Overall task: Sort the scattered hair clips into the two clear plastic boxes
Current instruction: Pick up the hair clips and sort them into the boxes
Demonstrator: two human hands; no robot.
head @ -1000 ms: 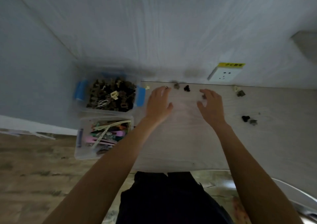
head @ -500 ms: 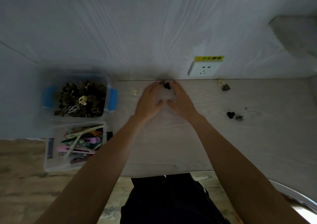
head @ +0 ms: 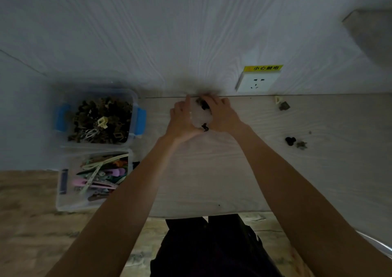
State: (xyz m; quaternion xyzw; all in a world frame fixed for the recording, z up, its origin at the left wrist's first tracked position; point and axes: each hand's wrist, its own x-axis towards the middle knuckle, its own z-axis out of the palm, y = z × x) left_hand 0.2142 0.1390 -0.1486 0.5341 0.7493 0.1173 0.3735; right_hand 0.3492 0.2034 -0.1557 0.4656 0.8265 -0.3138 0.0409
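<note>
1. Pale wood-grain laminate covers the table; a wall socket on the back panel serves as landmark.
2. Left of the socket, against the table's back edge, left hand and right hand are cupped toward each other, heels nearly touching, corralling a few small dark claw clips. Fingers are curved round the little pile; whether either hand actually pinches a clip, I cannot tell.
3. Step in hand, as I judge it: gathering strays into one scoop.
4. Far left of the socket sits the blue-latched box, clear plastic, heaped with dark, knobbly claw clips. Below it, the second clear box holds long flat pastel snap clips.
5. Right of the socket: a cream clip beside a grey one; lower right, a dark pair, still loose.
6. Next move likely calls for closing on the pile without spilling, then carrying it left to the blue-latched box. Small, springy, toothed pieces may snag or slip.
</note>
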